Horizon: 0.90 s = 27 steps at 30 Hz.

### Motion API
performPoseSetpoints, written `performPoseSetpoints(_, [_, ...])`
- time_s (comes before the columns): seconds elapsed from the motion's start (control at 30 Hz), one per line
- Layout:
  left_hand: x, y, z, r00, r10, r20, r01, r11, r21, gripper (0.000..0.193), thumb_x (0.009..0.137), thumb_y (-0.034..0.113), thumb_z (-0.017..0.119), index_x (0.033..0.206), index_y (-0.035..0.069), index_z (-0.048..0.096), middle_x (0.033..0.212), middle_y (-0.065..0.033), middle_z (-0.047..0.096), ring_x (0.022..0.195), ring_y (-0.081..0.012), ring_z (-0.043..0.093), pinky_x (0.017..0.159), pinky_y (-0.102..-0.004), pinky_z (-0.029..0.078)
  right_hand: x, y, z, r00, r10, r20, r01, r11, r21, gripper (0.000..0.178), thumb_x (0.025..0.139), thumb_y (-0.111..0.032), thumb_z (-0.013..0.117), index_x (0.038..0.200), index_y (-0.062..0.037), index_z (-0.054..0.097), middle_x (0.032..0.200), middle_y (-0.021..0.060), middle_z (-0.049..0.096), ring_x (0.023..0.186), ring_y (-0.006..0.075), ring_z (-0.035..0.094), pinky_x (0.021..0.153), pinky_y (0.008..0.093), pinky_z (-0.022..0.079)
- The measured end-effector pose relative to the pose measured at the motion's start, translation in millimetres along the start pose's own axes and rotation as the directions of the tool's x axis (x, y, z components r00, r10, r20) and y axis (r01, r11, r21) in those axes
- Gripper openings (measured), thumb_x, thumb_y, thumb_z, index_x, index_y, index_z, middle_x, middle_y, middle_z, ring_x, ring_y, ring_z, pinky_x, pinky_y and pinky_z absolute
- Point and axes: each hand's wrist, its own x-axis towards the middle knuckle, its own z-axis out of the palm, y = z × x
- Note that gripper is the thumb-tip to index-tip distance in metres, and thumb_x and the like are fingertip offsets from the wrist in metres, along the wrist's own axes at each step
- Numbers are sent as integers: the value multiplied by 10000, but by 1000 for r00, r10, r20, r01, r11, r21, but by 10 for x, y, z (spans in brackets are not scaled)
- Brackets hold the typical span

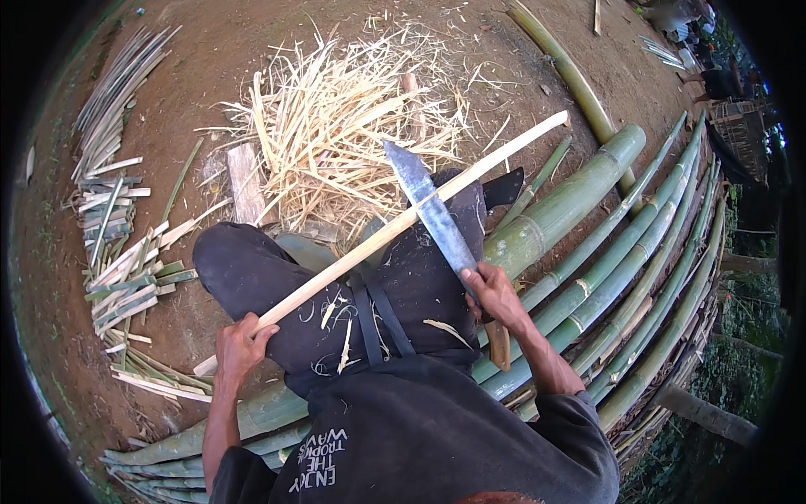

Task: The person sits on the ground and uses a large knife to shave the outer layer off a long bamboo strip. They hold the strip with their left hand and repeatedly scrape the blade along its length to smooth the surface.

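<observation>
Bare brown earth (201, 55) forms the ground of an outdoor work area. Green bamboo poles (571, 200) lie side by side from the right round behind the seated person, with dark foliage (751, 382) beyond. A loose heap of pale shavings (336, 126) covers the ground ahead, beside a wooden block (246, 185); split strips (109, 97) lie in bundles at the left. Objects near the upper right rim, possibly including a basket (740, 134), are indistinct. The stick (353, 260) is long, narrow, straw-coloured and fairly smooth; it runs diagonally above the dark trousers (260, 265), from lower left to upper right. The left hand (239, 346) is closed around its lower part. The right hand (497, 296) is clamped on the wooden handle of a knife (447, 233), whose broad, grey, mottled blade crosses the stick near the right thigh.
</observation>
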Motion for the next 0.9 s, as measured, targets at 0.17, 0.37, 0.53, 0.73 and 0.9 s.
performPoseSetpoints(0.17, [36,97,-19,1000,-11,24,10,1000,17,381,839,320,767,742,19,553,642,-197,605,591,-392,609,542,-454,454,159,-29,-230,990,-3,-139,29,982,187,346,1023,-332,548,910,-6,568,583,18,530,447,111,514,409,279,405])
performPoseSetpoints(0.37, [43,63,-16,999,-5,33,5,1000,-4,380,841,319,767,733,24,555,601,-191,589,547,-389,596,525,-451,448,-122,-168,121,990,12,144,3,995,-103,337,1006,-325,583,876,-14,557,609,20,550,485,100,524,431,275,393])
performPoseSetpoints(0.53, [45,44,-6,1000,-7,14,7,1000,-13,381,836,318,773,725,24,556,580,-191,578,530,-386,588,516,-449,442,118,-114,-102,994,-21,-110,39,986,160,315,1034,-316,527,935,-19,566,613,17,545,474,98,509,416,280,402])
performPoseSetpoints(0.73, [98,15,-14,999,-6,54,8,999,-40,389,829,296,777,715,9,540,580,-212,560,533,-408,566,517,-458,424,-96,-110,176,963,-61,264,133,956,-261,325,1006,-330,588,1049,-9,612,621,27,568,508,104,526,451,276,412])
performPoseSetpoints(0.9, [113,-28,-95,990,-46,131,55,996,-69,401,828,289,773,707,-1,524,582,-231,540,545,-425,556,522,-467,410,333,-94,-523,988,-10,-157,52,963,266,280,1021,-325,557,948,-55,559,571,10,534,402,101,494,372,258,409])
